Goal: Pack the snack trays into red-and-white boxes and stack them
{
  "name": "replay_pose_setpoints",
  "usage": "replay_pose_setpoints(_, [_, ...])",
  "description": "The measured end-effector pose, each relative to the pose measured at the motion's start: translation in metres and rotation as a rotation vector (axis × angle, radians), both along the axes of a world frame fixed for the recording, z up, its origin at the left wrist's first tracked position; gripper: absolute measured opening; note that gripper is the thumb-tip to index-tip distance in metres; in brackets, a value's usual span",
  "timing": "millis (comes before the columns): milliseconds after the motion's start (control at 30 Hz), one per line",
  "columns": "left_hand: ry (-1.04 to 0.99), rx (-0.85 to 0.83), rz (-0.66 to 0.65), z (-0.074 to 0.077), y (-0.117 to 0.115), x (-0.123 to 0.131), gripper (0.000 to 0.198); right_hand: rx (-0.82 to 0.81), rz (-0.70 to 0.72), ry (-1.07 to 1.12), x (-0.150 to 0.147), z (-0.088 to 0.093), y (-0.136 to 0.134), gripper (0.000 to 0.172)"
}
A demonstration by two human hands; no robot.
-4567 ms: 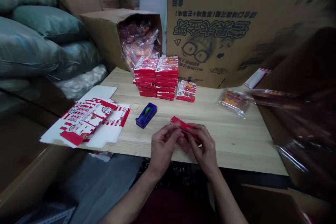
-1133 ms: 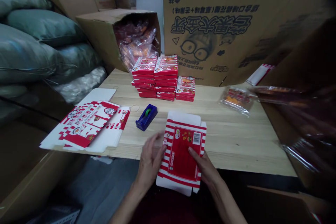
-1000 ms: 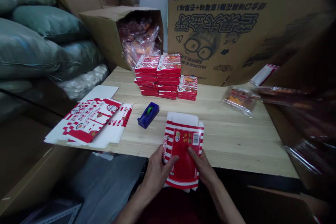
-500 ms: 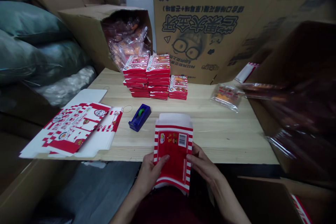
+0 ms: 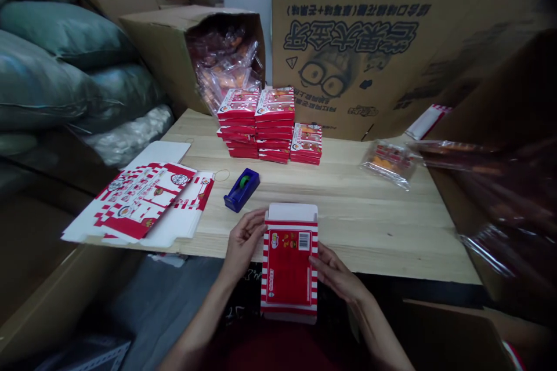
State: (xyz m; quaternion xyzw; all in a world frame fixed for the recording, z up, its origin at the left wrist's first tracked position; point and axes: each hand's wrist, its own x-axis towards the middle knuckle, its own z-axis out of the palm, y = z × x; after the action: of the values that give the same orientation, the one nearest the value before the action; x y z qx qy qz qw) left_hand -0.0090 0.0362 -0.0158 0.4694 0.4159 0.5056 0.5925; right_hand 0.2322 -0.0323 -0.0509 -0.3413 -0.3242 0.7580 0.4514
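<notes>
A red and white striped paper box [image 5: 289, 269] stands upright between my hands at the table's front edge, with a barcode on the face toward me. White flaps stick out at its top and bottom ends. My left hand [image 5: 244, 243] grips the upper left edge, its fingertips near the top flap. On the right edge, my right hand [image 5: 337, 273] holds the box with the thumb on the front and the fingers behind. Beyond my left hand lies a blue tape dispenser [image 5: 242, 190] with a green roll.
Flat printed cartons [image 5: 143, 200] lie at the left. Stacked finished-looking red boxes [image 5: 274, 122] stand at the back, before an open cardboard box [image 5: 156, 26] of wrapped goods. A clear packet [image 5: 389, 162] lies at the right. The wooden table [image 5: 374, 214] ends near me.
My left hand has slid up the box's left edge, its thumb off the front face. The box has opened out into a squarer shape. The view has shifted slightly left.
</notes>
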Motion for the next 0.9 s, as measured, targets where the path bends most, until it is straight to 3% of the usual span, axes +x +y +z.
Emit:
replay_pose_setpoints(233, [0.201,-0.056,0.001,-0.015,-0.015,-0.005,0.031,-0.102,0.056,-0.018,-0.007,-0.002,-0.023,0.048])
replay_pose_setpoints(333, [0.257,-0.073,0.013,-0.023,-0.019,-0.013,0.03,0.003,-0.146,-0.132,-0.014,0.001,-0.028,0.051])
replay_pose_setpoints(433, [0.259,-0.084,-0.002,-0.028,-0.018,-0.018,0.031,0.121,-0.359,-0.227,-0.018,0.005,-0.019,0.051])
replay_pose_setpoints(733, [0.29,0.076,-0.205,-0.026,-0.013,-0.017,0.034,-0.001,-0.368,-0.288,-0.012,-0.004,0.003,0.028])
replay_pose_setpoints(900, [0.164,-0.046,-0.065,-0.041,-0.014,-0.001,0.029,-0.078,-0.383,-0.24,-0.016,-0.016,0.014,0.033])
